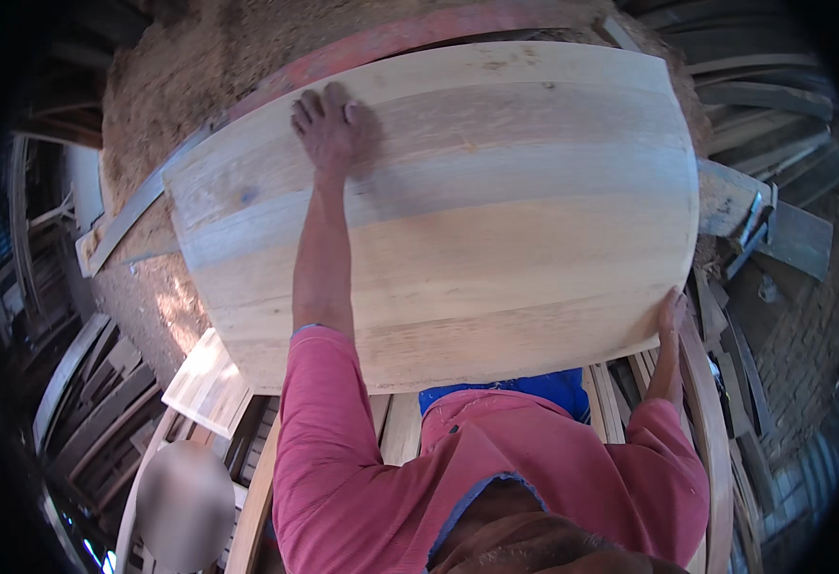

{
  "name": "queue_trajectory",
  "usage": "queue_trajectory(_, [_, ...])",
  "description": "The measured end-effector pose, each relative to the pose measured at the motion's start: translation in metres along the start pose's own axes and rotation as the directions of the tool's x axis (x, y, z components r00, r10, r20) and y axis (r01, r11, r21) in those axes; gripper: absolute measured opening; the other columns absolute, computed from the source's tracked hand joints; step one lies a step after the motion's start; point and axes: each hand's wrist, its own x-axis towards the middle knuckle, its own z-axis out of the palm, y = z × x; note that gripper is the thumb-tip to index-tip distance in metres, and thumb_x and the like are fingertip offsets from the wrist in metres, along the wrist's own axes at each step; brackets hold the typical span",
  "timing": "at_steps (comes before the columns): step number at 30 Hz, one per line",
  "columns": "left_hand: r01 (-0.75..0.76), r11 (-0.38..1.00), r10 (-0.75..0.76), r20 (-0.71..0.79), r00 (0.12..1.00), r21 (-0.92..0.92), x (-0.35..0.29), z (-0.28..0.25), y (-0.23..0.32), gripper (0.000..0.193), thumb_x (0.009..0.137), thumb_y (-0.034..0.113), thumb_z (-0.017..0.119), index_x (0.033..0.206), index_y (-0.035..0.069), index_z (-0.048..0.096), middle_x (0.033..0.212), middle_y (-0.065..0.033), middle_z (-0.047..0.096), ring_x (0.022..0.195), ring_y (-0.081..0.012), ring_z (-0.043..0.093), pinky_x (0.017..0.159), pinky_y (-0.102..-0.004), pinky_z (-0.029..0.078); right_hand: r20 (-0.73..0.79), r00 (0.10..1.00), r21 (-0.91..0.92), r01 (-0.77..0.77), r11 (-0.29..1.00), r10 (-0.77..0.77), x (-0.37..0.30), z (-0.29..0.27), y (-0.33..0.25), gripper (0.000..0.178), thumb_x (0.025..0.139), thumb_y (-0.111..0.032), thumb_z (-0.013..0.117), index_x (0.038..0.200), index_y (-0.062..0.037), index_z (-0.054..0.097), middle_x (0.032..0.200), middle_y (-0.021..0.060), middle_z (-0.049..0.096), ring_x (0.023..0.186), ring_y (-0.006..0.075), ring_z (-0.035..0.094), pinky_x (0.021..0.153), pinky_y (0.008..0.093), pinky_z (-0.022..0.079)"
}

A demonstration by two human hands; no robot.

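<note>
A wide, pale wooden panel (496, 230), made of several boards joined side by side, lies in front of me. My left hand (329, 129) rests on its upper left part, near the far edge, with the fingers a little apart and nothing held in them. At the near right corner, my right hand (670, 316) grips the panel's edge, part of its fingers hidden by the wood. My pink sleeves show on both arms.
Sawdust (166, 96) covers the ground beyond the panel. A reddish curved beam (381, 50) runs along the far edge. A smaller light board (209, 383) is at the near left. Stacked timber lies left (109, 411) and right (764, 105). Several long planks (402, 430) extend beneath me.
</note>
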Motion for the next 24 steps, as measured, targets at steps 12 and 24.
queue_trajectory(12, [-0.046,0.997,0.039,0.097,0.995,0.070,0.020,0.007,0.002,0.062,0.095,0.048,0.048,0.143,0.008,0.044,0.141,-0.0335,0.042,0.131,-0.0583,0.035,0.108,-0.0671,0.027,-0.052,0.998,0.175,-0.018,0.984,0.027,-0.025,0.003,-0.006,0.060,0.103,-0.047,0.037,0.131,0.0063,0.043,0.125,0.0341,0.056,0.119,0.0507,0.053,0.097,0.0510,0.042])
queue_trajectory(24, [-0.177,0.984,0.177,0.113,0.978,-0.010,0.058,0.017,-0.031,0.065,0.097,0.053,0.044,0.147,0.011,0.041,0.147,-0.0346,0.036,0.133,-0.0591,0.034,0.110,-0.0662,0.026,-0.057,0.987,0.254,-0.129,0.959,0.148,-0.112,0.051,0.003,0.064,0.103,-0.050,0.040,0.131,0.0080,0.043,0.126,0.0330,0.055,0.120,0.0448,0.054,0.100,0.0474,0.042])
